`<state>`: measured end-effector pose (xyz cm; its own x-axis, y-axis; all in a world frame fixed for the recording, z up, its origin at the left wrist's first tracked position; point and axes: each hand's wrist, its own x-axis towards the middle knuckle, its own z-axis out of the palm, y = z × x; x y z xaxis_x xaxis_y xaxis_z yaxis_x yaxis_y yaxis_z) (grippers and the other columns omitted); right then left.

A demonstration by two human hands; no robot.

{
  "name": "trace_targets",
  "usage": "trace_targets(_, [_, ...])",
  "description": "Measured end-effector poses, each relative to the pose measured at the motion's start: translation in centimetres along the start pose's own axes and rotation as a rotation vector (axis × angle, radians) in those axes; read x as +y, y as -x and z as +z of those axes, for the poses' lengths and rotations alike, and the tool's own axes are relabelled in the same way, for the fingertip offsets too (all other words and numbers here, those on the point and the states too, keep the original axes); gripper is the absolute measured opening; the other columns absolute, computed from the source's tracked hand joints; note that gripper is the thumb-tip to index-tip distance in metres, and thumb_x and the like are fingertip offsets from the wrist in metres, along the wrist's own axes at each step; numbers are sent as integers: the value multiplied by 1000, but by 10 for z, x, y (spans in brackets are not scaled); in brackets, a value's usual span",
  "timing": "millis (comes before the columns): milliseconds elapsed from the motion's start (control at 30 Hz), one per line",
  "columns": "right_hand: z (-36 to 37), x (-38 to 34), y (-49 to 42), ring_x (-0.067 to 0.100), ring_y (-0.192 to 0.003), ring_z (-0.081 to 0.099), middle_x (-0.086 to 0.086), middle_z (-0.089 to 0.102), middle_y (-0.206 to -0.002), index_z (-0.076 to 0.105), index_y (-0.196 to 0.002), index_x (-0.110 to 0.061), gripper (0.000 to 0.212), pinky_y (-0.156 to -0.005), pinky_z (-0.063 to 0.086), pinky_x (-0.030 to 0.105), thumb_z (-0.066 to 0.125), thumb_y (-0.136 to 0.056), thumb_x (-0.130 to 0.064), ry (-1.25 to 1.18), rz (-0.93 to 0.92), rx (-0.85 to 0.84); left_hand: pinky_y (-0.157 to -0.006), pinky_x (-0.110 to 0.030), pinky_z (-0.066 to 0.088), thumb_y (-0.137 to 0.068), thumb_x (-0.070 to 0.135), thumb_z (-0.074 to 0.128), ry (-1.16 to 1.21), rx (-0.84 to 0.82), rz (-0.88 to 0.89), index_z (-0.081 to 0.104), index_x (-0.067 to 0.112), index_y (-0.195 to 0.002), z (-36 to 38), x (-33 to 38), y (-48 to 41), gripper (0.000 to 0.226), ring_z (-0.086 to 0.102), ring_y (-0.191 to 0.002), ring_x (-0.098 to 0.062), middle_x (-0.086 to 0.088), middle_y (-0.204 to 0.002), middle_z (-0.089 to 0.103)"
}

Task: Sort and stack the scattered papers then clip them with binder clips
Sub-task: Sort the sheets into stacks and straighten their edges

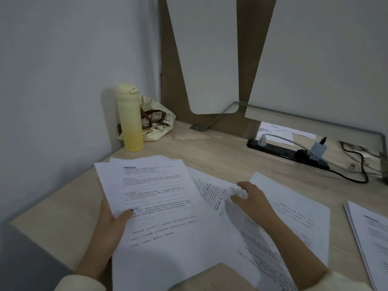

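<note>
Ok, head view only, here's what I see. Left hand (113,219) grips a sheaf of printed sheets (147,185) by its lower left corner, thumb on top of the page and fingers underneath. The sheaf sits over the left half of the desk (220,148). Its sheets are fanned, edges not flush. Its near edge overlaps a large printed page (178,255) lying at the desk's front edge.

Right hand (256,200) rests on the loose overlapping sheets (298,211) in the middle of the desk, just right of the sheaf. Its fingers are bent and point toward the sheaf. Thumb and index are at a sheet edge, but that spot is motion-blurred, so I can't tell if it pinches or only touches. Cream sleeves (79,284) on both arms.

A separate stack of papers (373,238) lies at the right edge, apart from the loose ones, corners roughly aligned.

Back left corner: pale yellow flask (131,122) upright near the wall, and a bear-print cloth bag (159,124) touching it from behind. Along the back edge on the right: black power strip (279,149) with a white charger (318,151) plugged in, cables trailing toward the right edge.
</note>
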<state>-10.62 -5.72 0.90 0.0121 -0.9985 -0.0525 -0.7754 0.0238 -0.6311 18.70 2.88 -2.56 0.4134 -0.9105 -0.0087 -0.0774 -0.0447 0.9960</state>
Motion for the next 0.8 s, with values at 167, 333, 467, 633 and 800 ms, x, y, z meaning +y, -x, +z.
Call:
trace_targets(167, [8, -8, -27, 28, -133, 32, 10, 35, -145, 30, -141, -12, 72, -105, 32, 36, 62, -83, -40, 215, 45, -65, -100, -43, 37, -86, -5, 52, -41, 42, -32, 34, 7, -138, -8, -6, 1, 56, 47, -122, -31, -11, -137, 46])
trace_targets(333, [3, -10, -43, 29, -126, 37, 12, 46, -134, 40, -132, -12, 67, -103, 30, 38, 62, -80, -48, 420, 130, -130, -102, -43, 33, -88, -1, 51, -29, 54, -19, 28, 8, -140, -4, -7, 7, 58, 41, -127, -32, -12, -140, 42])
trace_targets(467, [-5, -14, -40, 22, -87, 53, 15, 63, -112, 57, -106, -8, 19, -73, 41, 28, 50, -90, -15, 156, 24, 4, -103, -43, 33, -87, -2, 52, -25, 47, -13, 29, 11, -140, -7, -6, 6, 59, 43, -123, -27, -6, -134, 45])
trace_targets(633, [-60, -30, -20, 24, -81, 58, 8, 62, -94, 56, -108, -11, 19, -69, 48, 35, 42, -96, -16, -39, -129, 562, -104, -49, 37, -83, -1, 58, -47, 3, -42, 35, 9, -137, 2, -3, 2, 60, 48, -120, -27, -6, -133, 48])
trace_targets(800, [-120, -64, 18, 17, -84, 48, 2, 55, -90, 58, -98, -5, 18, -71, 31, 20, 43, -89, -1, -106, -441, 790, -102, -47, 40, -85, 2, 58, 6, -106, -54, 37, 12, -135, 28, 8, 9, 56, 51, -118, -28, -6, -129, 53])
